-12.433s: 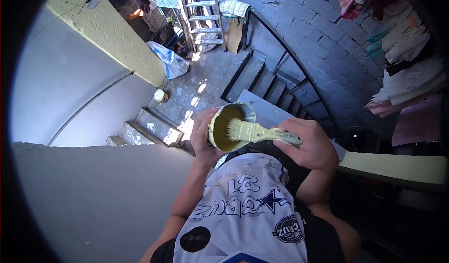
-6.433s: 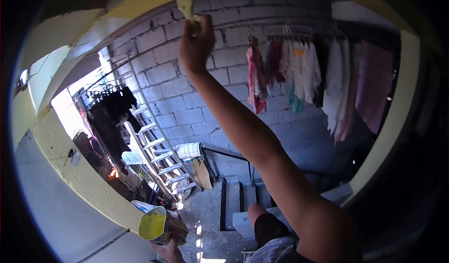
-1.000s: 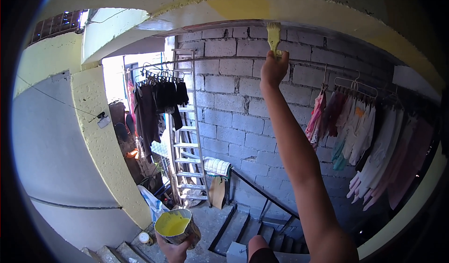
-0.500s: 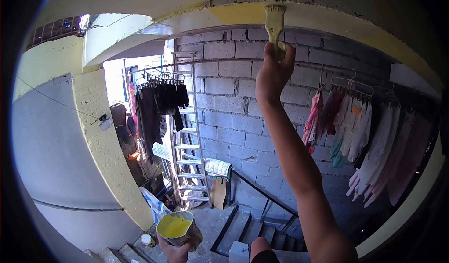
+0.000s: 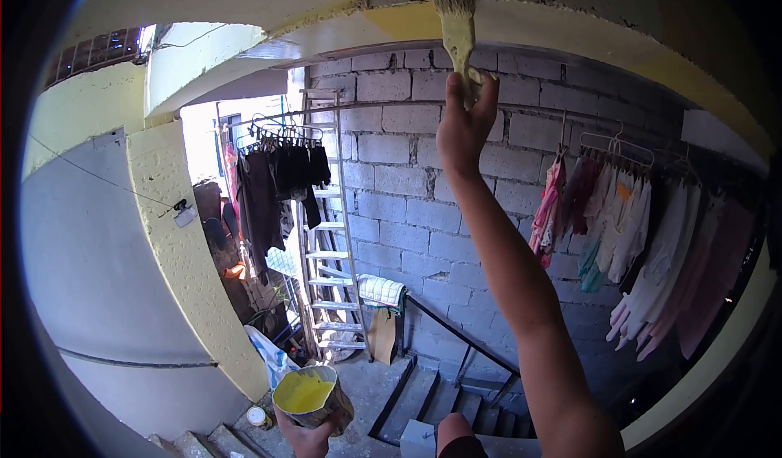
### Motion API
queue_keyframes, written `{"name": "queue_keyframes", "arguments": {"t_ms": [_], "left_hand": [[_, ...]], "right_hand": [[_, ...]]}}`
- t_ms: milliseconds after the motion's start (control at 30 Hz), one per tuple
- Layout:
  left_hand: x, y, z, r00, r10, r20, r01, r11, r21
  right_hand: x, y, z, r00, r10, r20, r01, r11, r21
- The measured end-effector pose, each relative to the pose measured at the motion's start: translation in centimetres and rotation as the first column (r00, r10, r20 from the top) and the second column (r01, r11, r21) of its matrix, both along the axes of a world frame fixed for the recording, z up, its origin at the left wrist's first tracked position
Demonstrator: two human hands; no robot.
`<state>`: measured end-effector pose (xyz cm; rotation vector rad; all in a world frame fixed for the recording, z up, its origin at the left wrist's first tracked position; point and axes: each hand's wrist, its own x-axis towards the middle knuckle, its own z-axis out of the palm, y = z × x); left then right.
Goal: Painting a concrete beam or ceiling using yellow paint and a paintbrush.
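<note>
My right hand (image 5: 466,120) is raised high with its fingers closed on the handle of a wide paintbrush (image 5: 459,35) smeared pale yellow. The bristles point up at the edge of the overhead beam (image 5: 542,20), beside a brighter yellow patch; whether they touch it I cannot tell. Low in the view, my left hand (image 5: 303,432) grips a dented can (image 5: 330,405) with bright yellow paint inside, its top open.
A ladder (image 5: 330,254) leans by a grey block wall (image 5: 407,222). Laundry hangs left (image 5: 289,173) and right (image 5: 648,246). Below are stairs (image 5: 407,401) with a black railing (image 5: 456,336), more steps (image 5: 228,446) and a small white can (image 5: 259,416).
Over the last second my right hand has moved the brush up and then leftward along the beam. Earlier the brush was down in the can. My left hand has barely moved lately.
</note>
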<state>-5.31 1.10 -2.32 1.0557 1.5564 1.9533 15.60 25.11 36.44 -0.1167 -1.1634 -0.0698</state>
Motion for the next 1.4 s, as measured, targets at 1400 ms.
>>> {"name": "queue_keyframes", "arguments": {"t_ms": [1400], "left_hand": [[1.3, 0.3, 2.0, 0.983, -0.122, 0.141, 0.084, 0.966, 0.245]], "right_hand": [[-1.4, -0.6, 0.9, 0.998, -0.01, -0.055, 0.0, 0.983, -0.183]]}}
